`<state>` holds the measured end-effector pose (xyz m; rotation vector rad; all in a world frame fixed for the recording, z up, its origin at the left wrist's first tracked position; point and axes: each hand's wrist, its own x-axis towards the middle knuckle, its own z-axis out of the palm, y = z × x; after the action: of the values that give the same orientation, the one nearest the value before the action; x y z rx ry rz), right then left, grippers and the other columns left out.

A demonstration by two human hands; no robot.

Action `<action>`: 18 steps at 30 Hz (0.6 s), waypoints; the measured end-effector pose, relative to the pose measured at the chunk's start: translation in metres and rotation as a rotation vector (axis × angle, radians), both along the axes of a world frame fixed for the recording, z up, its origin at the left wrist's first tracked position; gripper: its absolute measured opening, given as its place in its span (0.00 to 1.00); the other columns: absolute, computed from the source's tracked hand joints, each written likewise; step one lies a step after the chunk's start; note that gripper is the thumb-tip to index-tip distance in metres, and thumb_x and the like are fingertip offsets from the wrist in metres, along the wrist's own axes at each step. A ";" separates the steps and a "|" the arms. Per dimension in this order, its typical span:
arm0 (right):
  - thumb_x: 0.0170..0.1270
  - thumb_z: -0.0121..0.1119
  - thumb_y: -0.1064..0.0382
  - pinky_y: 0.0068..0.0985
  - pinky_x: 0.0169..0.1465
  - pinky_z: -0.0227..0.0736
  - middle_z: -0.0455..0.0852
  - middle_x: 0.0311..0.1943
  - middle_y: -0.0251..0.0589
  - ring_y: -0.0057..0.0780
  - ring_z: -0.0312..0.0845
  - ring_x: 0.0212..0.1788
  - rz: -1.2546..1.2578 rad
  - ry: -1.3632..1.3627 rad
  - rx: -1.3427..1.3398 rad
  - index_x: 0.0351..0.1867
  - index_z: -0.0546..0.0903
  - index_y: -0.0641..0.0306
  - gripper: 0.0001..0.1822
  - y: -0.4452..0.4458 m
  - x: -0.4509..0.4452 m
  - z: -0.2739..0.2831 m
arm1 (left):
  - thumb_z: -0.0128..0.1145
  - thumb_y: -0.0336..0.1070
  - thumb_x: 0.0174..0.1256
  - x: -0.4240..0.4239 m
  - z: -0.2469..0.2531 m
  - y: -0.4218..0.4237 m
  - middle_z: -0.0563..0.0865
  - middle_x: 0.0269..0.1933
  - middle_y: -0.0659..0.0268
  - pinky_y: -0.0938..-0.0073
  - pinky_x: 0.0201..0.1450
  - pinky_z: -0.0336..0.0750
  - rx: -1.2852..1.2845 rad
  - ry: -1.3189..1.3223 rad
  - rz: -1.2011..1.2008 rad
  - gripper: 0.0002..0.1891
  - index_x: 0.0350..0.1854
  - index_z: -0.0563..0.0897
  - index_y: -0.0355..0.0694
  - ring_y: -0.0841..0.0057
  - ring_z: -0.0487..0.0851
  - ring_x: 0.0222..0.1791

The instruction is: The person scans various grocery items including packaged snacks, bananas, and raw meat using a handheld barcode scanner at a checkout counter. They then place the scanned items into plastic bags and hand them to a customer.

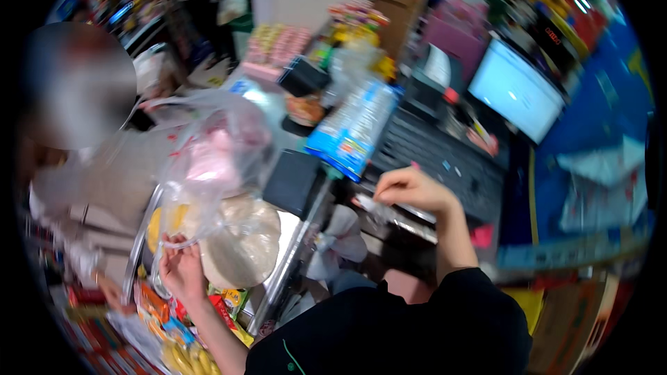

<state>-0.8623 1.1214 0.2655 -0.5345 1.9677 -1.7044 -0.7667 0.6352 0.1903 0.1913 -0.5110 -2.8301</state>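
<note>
My left hand [182, 271] curls its fingers at the handle of a translucent plastic bag [250, 114], which is spread out above the counter. A pink package [216, 153] shows through the bag. Right beside this hand sits a large, pale, rounded item in clear wrap [245, 250]. Something yellow [155, 229] lies behind the bag's handle, partly hidden. My right hand [417, 190] hovers at the near edge of a black keyboard [427, 151], fingertips drawn together and nothing visible in them. Crumpled clear plastic [383, 211] is just below it.
A blue-and-white packet [354, 130] lies between the keyboard and a dark flat box [293, 182]. A lit monitor [516, 91] and a receipt printer [432, 78] stand at the right. Snack packets [156, 302] and bananas [187, 359] lie lower left. A person [68, 250] stands across the counter.
</note>
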 end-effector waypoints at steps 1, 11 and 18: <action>0.63 0.61 0.63 0.16 0.38 0.72 0.84 0.32 0.30 0.13 0.76 0.33 -0.179 0.014 0.102 0.39 0.83 0.65 0.08 0.037 0.028 -0.003 | 0.54 0.32 0.60 0.000 -0.006 -0.004 0.78 0.53 0.58 0.54 0.67 0.61 -0.016 0.003 -0.026 0.24 0.61 0.72 0.36 0.66 0.73 0.58; 0.53 0.53 0.72 0.32 0.41 0.74 0.84 0.33 0.56 0.37 0.82 0.35 -1.286 -0.044 0.978 0.66 0.70 0.52 0.34 0.268 0.249 -0.166 | 0.47 0.32 0.64 -0.001 0.015 -0.013 0.73 0.63 0.51 0.53 0.71 0.54 -0.037 0.142 -0.316 0.18 0.54 0.73 0.29 0.62 0.67 0.67; 0.58 0.61 0.60 0.34 0.33 0.72 0.82 0.23 0.43 0.38 0.78 0.27 -1.548 0.236 0.875 0.39 0.81 0.59 0.09 0.158 0.261 -0.230 | 0.49 0.33 0.65 0.015 0.093 0.036 0.66 0.69 0.52 0.55 0.69 0.58 -0.299 0.034 -0.098 0.25 0.65 0.64 0.33 0.62 0.63 0.70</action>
<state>-0.6010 1.2794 0.0355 1.4936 3.2261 -0.9811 -0.7520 0.6711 0.2829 0.0612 -0.9480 -2.7981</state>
